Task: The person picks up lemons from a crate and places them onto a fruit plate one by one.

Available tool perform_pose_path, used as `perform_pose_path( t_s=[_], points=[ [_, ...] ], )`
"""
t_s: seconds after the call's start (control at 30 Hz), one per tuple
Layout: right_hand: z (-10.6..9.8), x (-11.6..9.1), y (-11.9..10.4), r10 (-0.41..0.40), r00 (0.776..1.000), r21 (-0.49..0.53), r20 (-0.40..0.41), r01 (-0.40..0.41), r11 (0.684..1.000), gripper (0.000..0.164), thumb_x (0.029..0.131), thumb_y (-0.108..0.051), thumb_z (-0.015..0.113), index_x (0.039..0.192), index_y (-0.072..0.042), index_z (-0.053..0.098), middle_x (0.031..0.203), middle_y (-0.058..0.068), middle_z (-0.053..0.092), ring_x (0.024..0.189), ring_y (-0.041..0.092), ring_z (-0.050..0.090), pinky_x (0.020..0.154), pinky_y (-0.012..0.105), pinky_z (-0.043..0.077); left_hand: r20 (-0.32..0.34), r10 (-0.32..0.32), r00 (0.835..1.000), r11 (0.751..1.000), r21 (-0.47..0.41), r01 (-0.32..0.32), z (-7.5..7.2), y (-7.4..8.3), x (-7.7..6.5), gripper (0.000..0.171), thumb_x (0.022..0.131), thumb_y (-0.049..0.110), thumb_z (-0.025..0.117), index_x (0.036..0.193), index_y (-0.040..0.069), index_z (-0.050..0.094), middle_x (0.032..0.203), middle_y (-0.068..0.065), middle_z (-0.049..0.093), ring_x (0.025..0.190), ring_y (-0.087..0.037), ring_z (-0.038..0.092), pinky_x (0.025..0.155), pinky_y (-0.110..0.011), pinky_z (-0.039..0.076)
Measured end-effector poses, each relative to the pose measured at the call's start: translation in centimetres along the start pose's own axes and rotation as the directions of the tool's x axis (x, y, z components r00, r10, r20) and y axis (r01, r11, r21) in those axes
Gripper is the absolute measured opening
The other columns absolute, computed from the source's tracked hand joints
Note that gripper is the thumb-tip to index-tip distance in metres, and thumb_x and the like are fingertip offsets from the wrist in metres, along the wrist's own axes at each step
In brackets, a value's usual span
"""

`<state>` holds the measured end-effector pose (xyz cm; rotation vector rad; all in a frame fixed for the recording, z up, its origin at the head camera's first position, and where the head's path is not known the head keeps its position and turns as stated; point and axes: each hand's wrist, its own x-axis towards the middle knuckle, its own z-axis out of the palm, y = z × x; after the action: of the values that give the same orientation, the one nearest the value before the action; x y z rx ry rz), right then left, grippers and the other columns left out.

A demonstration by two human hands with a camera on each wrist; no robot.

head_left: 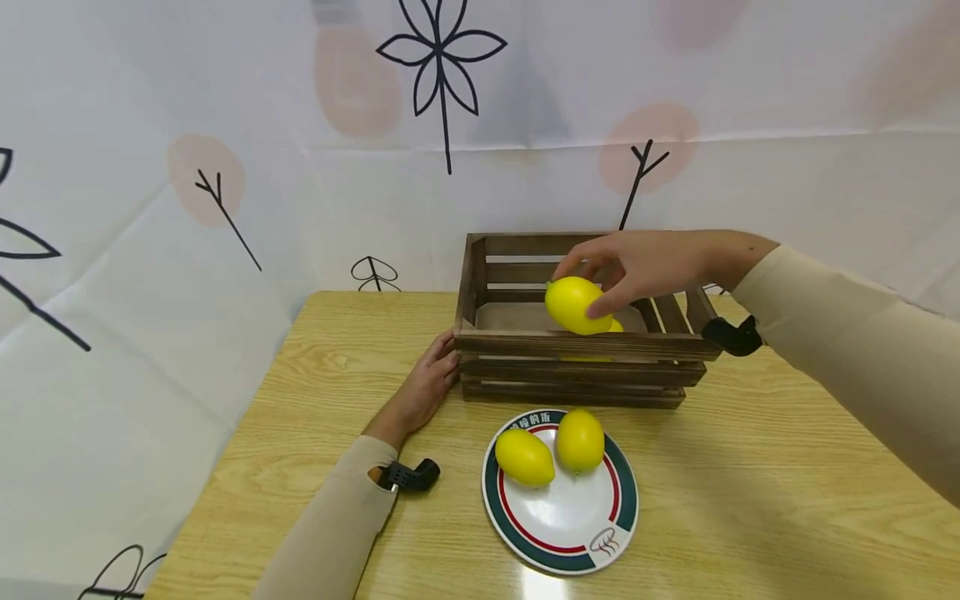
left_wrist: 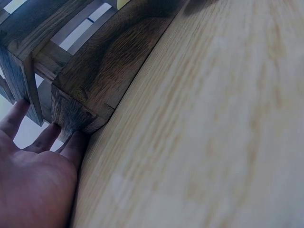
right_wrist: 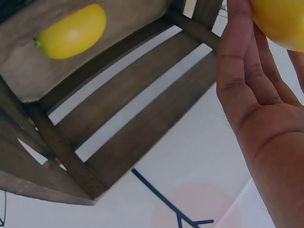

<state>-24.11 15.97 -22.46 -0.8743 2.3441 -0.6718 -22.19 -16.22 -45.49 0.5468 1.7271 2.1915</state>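
Note:
My right hand [head_left: 637, 262] grips a yellow lemon [head_left: 573, 305] between thumb and fingers, above the front rail of a dark slatted wooden crate [head_left: 570, 343]. In the right wrist view this held lemon [right_wrist: 282, 21] shows at the upper right, while another lemon [right_wrist: 73, 32] lies on the crate floor. My left hand [head_left: 429, 383] touches the crate's left end; in the left wrist view its straight fingertips [left_wrist: 18, 108] press against the slats near the bottom corner. Two more lemons, one on the left [head_left: 525, 457] and one on the right [head_left: 581, 441], sit on a round plate.
The white plate [head_left: 555, 521] with a green and red rim stands in front of the crate on the wood-grain table [head_left: 787, 467]. Behind the table hangs a white cloth [head_left: 525, 192] printed with plants. Black straps [head_left: 408, 476] are on both wrists.

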Motion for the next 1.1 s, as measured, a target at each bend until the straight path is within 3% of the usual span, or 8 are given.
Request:
perform_pose_path(
  t_s=[0.3, 0.5, 0.8, 1.1],
  points=[
    [0.5, -1.5, 0.1, -0.002, 0.997, 0.0, -0.074, 0.002, 1.0, 0.056, 0.09, -0.024, 0.075, 0.139, -0.019, 0.051, 0.129, 0.009, 0.06, 0.096, 0.022, 0.067, 0.08, 0.036, 0.057, 0.012, -0.002, 1.0, 1.0, 0.0, 0.002, 0.0, -0.1, 0.1, 0.061, 0.105, 0.023, 0.039, 0.16, 0.01, 0.015, 0.165, -0.017, 0.012, 0.151, -0.035, 0.018, 0.125, -0.049, 0.012],
    [1.4, -2.2, 0.1, -0.022, 0.996, 0.034, -0.089, 0.025, 0.999, 0.057, 0.09, -0.022, 0.075, 0.14, -0.016, 0.05, 0.128, 0.009, 0.06, 0.092, 0.023, 0.066, 0.077, 0.032, 0.059, 0.003, -0.008, 1.0, 1.0, 0.003, 0.008, 0.0, 0.1, 0.1, 0.059, 0.106, 0.02, 0.037, 0.16, 0.01, 0.014, 0.165, -0.017, 0.012, 0.151, -0.036, 0.018, 0.125, -0.05, 0.012],
    [3.2, -2.9, 0.1, -0.126, 0.984, 0.073, -0.127, 0.136, 0.988, 0.056, 0.09, -0.017, 0.075, 0.14, -0.014, 0.049, 0.122, 0.011, 0.06, 0.091, 0.022, 0.068, 0.08, 0.03, 0.059, -0.005, -0.018, 1.0, 1.0, 0.004, 0.018, 0.0, 0.2, 0.1, 0.057, 0.107, 0.017, 0.035, 0.16, 0.012, 0.015, 0.166, -0.015, 0.012, 0.152, -0.034, 0.018, 0.125, -0.05, 0.012],
    [5.5, -3.9, 0.0, -0.194, 0.968, 0.071, -0.16, 0.208, 0.976, 0.055, 0.091, -0.019, 0.074, 0.14, -0.02, 0.05, 0.114, 0.004, 0.065, 0.087, 0.019, 0.068, 0.079, 0.031, 0.058, -0.001, -0.01, 1.0, 1.0, 0.003, 0.01, 0.0, 0.1, 0.1, 0.059, 0.106, 0.019, 0.036, 0.16, 0.01, 0.014, 0.166, -0.016, 0.011, 0.151, -0.035, 0.018, 0.125, -0.051, 0.012]
  ],
)
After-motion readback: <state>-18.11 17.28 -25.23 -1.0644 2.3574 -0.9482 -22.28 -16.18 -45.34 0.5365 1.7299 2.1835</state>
